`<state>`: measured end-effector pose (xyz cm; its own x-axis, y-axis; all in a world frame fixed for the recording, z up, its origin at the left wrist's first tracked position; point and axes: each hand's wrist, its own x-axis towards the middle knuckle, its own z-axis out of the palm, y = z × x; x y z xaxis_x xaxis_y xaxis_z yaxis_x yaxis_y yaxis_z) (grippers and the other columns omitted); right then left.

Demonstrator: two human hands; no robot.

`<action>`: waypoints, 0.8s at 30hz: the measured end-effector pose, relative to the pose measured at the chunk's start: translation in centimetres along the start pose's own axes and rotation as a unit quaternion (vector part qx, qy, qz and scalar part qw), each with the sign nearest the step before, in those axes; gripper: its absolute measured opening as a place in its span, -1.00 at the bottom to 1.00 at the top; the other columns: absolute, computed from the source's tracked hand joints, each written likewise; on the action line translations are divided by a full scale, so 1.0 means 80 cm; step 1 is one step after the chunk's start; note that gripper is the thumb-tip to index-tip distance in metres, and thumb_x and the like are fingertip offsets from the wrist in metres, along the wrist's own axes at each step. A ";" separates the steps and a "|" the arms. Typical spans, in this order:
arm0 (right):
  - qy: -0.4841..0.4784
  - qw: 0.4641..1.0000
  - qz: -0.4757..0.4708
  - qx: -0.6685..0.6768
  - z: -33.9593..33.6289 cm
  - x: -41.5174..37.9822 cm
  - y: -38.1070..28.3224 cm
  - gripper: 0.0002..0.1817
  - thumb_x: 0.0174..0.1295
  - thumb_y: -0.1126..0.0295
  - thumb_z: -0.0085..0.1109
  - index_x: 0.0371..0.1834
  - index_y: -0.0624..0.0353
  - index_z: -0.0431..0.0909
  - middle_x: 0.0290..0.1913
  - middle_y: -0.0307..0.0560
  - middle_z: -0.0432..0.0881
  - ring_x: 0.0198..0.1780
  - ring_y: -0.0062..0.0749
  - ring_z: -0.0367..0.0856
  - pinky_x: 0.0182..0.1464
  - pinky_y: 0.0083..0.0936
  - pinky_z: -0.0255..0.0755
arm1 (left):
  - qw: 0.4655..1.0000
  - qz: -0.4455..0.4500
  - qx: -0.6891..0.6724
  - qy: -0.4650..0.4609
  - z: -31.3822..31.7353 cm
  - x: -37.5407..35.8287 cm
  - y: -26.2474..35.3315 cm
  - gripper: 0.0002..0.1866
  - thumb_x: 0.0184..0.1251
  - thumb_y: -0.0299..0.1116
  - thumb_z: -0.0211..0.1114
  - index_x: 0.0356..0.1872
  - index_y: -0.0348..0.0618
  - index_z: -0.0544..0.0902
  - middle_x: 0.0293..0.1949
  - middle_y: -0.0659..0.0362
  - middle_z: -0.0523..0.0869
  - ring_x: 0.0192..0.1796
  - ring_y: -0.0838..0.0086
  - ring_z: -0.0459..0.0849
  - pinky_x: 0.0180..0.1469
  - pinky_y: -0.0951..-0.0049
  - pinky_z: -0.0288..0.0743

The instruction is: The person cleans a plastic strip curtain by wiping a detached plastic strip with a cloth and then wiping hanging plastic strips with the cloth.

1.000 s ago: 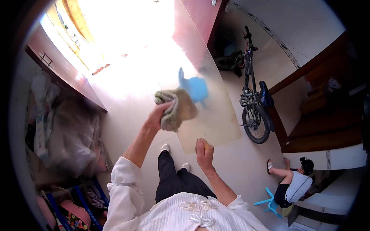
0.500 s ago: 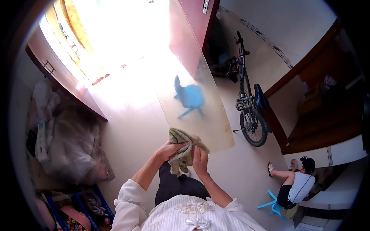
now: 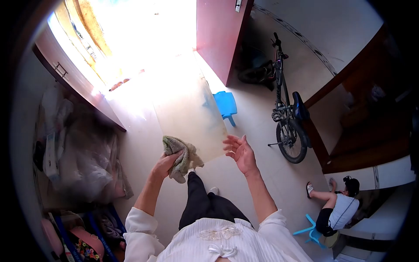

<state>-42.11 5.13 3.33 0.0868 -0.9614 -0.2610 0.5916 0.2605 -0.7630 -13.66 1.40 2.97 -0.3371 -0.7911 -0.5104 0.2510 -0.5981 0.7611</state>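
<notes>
My left hand (image 3: 166,163) is wrapped round a crumpled grey-green towel (image 3: 179,159). A tall translucent sheet (image 3: 187,114) stretches away from me, and its near left corner passes behind the towel. My right hand (image 3: 239,153) is raised beside the sheet's right edge, its fingers spread and nothing in them. Beyond that edge a blue plastic stool (image 3: 225,104) stands on the floor, partly seen through the sheet.
A folding bicycle (image 3: 286,109) is parked on the right. Further right, a person (image 3: 341,208) sits on another blue stool (image 3: 312,230). Plastic-wrapped items (image 3: 87,161) line the left side. Ahead, a pink door (image 3: 218,39) stands by a bright doorway.
My right hand has let go of the towel and moved right, its fingers opening. The left hand has shifted left with the towel. The sheet has swung left, uncovering part of the stool.
</notes>
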 end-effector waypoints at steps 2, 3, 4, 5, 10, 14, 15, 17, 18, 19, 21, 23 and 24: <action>0.000 1.000 0.013 -0.005 0.003 0.033 -0.014 -0.36 0.39 -0.16 -0.26 0.08 0.24 0.45 -0.16 -0.09 0.64 -0.19 -0.49 0.60 -0.18 -0.57 0.45 | 1.000 0.001 0.017 0.010 -0.011 -0.001 -0.001 -0.72 0.30 -0.34 0.28 -0.05 -0.28 0.55 -0.20 0.14 0.65 -0.21 0.45 0.65 -0.19 0.38 0.61; -0.020 0.996 0.024 -0.085 0.009 0.049 -0.019 -0.40 0.38 -0.13 -0.18 0.05 0.25 0.47 -0.22 -0.10 0.64 -0.28 -0.55 0.60 -0.30 -0.63 0.43 | 0.999 0.004 0.035 0.011 -0.016 -0.001 0.000 -0.70 0.29 -0.32 0.30 -0.05 -0.29 0.55 -0.20 0.16 0.65 -0.20 0.49 0.62 -0.18 0.41 0.59; -0.040 0.985 0.037 -0.162 0.013 0.062 -0.022 -0.44 0.37 -0.09 -0.10 0.02 0.25 0.49 -0.27 -0.12 0.65 -0.37 -0.60 0.59 -0.41 -0.69 0.41 | 0.999 -0.001 0.033 0.017 -0.018 -0.002 0.000 -0.70 0.29 -0.32 0.30 -0.05 -0.29 0.55 -0.20 0.16 0.65 -0.20 0.49 0.62 -0.18 0.41 0.59; -0.038 0.985 0.047 -0.160 0.019 0.079 -0.024 -0.44 0.37 -0.09 -0.10 0.02 0.25 0.49 -0.27 -0.12 0.65 -0.37 -0.60 0.59 -0.41 -0.69 0.41 | 0.999 -0.001 0.042 0.026 -0.019 -0.002 0.000 -0.68 0.29 -0.30 0.30 -0.04 -0.28 0.55 -0.19 0.16 0.64 -0.19 0.50 0.62 -0.16 0.42 0.58; -0.088 0.968 0.072 -0.225 0.053 0.125 -0.003 -0.63 0.26 0.10 0.20 -0.24 0.24 0.62 -0.48 -0.22 0.64 -0.65 -0.76 0.38 -0.65 -0.76 0.16 | 0.999 0.009 0.007 0.053 -0.033 0.005 -0.006 -0.64 0.31 -0.22 0.29 -0.02 -0.28 0.55 -0.15 0.15 0.64 -0.15 0.46 0.64 -0.10 0.39 0.59; -0.055 0.964 0.077 -0.249 0.067 0.124 0.025 -0.67 0.26 0.15 0.19 -0.45 0.22 0.66 -0.61 -0.22 0.62 -0.71 -0.77 0.34 -0.68 -0.76 0.12 | 0.990 0.016 0.069 0.125 -0.050 0.016 -0.006 -0.63 0.30 -0.20 0.29 -0.03 -0.28 0.56 -0.16 0.15 0.64 -0.15 0.47 0.64 -0.12 0.38 0.59; -0.029 0.958 0.046 -0.281 0.075 0.125 0.028 -0.67 0.26 0.16 0.19 -0.48 0.21 0.65 -0.63 -0.22 0.61 -0.72 -0.76 0.35 -0.69 -0.76 0.12 | 0.987 -0.006 0.066 0.147 -0.051 0.016 -0.006 -0.61 0.30 -0.18 0.29 -0.02 -0.26 0.55 -0.18 0.15 0.65 -0.17 0.48 0.64 -0.16 0.37 0.59; -0.031 0.957 0.015 -0.290 0.085 0.128 0.031 -0.67 0.26 0.19 0.17 -0.54 0.21 0.64 -0.67 -0.22 0.61 -0.74 -0.75 0.37 -0.70 -0.77 0.15 | 0.983 -0.025 0.059 0.171 -0.053 0.018 -0.012 -0.60 0.29 -0.15 0.30 -0.01 -0.24 0.54 -0.20 0.15 0.65 -0.19 0.50 0.64 -0.20 0.37 0.59; -0.018 0.957 0.002 -0.291 0.086 0.129 0.034 -0.66 0.26 0.21 0.17 -0.54 0.24 0.64 -0.66 -0.20 0.61 -0.72 -0.70 0.43 -0.67 -0.75 0.25 | 0.987 -0.025 -0.004 0.162 -0.056 0.019 -0.024 -0.59 0.29 -0.15 0.30 0.01 -0.22 0.53 -0.18 0.14 0.65 -0.19 0.46 0.66 -0.20 0.34 0.60; -0.004 0.956 -0.011 -0.292 0.088 0.128 0.036 -0.66 0.27 0.22 0.17 -0.53 0.28 0.63 -0.66 -0.17 0.61 -0.70 -0.66 0.50 -0.65 -0.73 0.34 | 0.986 -0.025 -0.065 0.151 -0.058 0.018 -0.037 -0.59 0.29 -0.14 0.29 0.02 -0.21 0.53 -0.16 0.12 0.66 -0.19 0.43 0.67 -0.21 0.31 0.62; 0.010 0.959 -0.032 -0.283 0.098 0.124 0.051 -0.65 0.27 0.22 0.15 -0.55 0.28 0.62 -0.67 -0.18 0.60 -0.69 -0.64 0.51 -0.65 -0.72 0.35 | 0.978 -0.014 -0.171 0.116 -0.056 0.013 -0.047 -0.58 0.31 -0.15 0.26 0.07 -0.17 0.50 -0.09 0.12 0.64 -0.11 0.39 0.67 -0.14 0.27 0.63; 0.025 0.961 -0.050 -0.272 0.117 0.120 0.064 -0.63 0.28 0.22 0.14 -0.57 0.28 0.60 -0.68 -0.18 0.59 -0.69 -0.63 0.53 -0.66 -0.71 0.36 | 0.913 0.041 -0.407 0.006 -0.029 0.003 -0.037 -0.61 0.34 -0.17 0.23 0.08 -0.13 0.49 -0.07 0.16 0.62 -0.04 0.37 0.64 -0.07 0.25 0.61; 0.060 0.946 -0.078 -0.309 0.132 0.116 0.068 -0.63 0.29 0.21 0.12 -0.58 0.26 0.58 -0.69 -0.18 0.58 -0.69 -0.64 0.52 -0.66 -0.70 0.34 | 0.905 0.075 -0.419 0.003 -0.011 -0.002 -0.023 -0.65 0.35 -0.18 0.21 0.05 -0.12 0.49 -0.08 0.19 0.62 -0.01 0.39 0.62 -0.03 0.27 0.58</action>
<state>-29.63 -3.26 2.96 -0.0766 -0.9850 -0.1544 0.0047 0.1545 -0.9880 -13.28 2.55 1.34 -0.2384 -0.8706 -0.4304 0.8943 -0.3696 0.2522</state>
